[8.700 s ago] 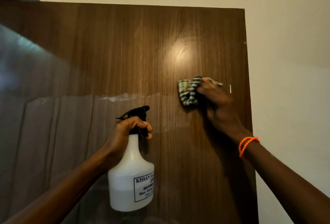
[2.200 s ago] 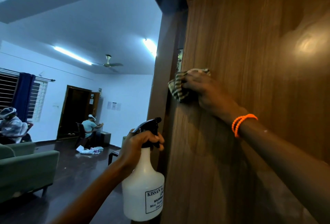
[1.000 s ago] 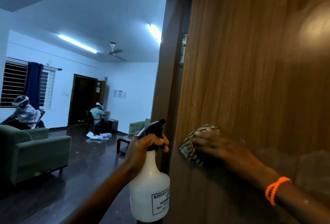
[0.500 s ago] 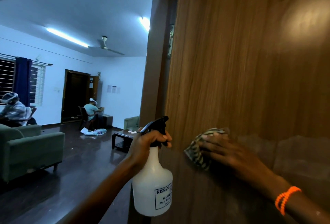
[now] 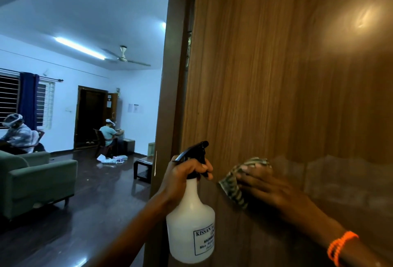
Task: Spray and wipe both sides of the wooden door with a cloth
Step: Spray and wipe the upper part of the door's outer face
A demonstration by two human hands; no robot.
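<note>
The wooden door fills the right half of the view, its hinge edge toward the left. My right hand presses a bunched striped cloth flat against the door's lower part, fingers spread over it. My left hand grips the neck of a white spray bottle with a black trigger head, held upright just left of the cloth, close to the door edge. A hazy wet band runs across the door to the right of the cloth.
The brown door frame stands left of the door. Beyond it is a room with a green sofa, a low dark table, two seated people and a glossy dark floor.
My right hand has kept the cloth low on the door, sliding it slightly right of the edge. The bottle stays in my left hand. The view has shifted a little.
</note>
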